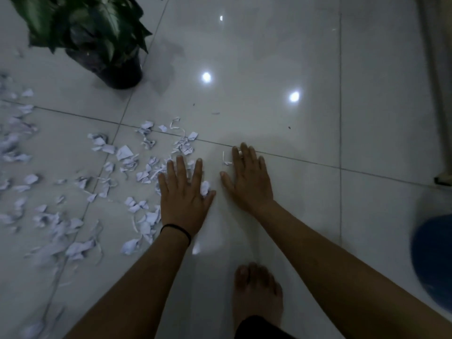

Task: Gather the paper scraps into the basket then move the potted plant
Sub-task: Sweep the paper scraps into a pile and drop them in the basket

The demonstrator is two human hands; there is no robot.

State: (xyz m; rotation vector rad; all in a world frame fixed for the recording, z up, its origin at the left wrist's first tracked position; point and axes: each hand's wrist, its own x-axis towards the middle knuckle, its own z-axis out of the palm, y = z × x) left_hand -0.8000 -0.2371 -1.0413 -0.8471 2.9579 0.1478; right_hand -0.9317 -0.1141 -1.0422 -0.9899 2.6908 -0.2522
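Many torn white paper scraps (pixel 102 167) lie scattered over the glossy tiled floor, mostly left of centre. My left hand (pixel 183 194) rests flat on the floor, fingers spread, at the right edge of the scraps, with one scrap (pixel 205 187) by its thumb. My right hand (pixel 247 177) lies flat just to its right, fingers apart, a small strip (pixel 226 159) beside its index finger. Neither hand holds anything. A potted plant (pixel 97 33) with dark green leaves in a black pot (pixel 124 74) stands at the top left. No basket is clearly visible.
My bare foot (pixel 256 294) stands on the floor below the hands. A blurred blue round object (pixel 433 260) sits at the right edge. A pale vertical frame or post (pixel 437 81) runs along the far right. Ceiling lights reflect in the tiles (pixel 293 96).
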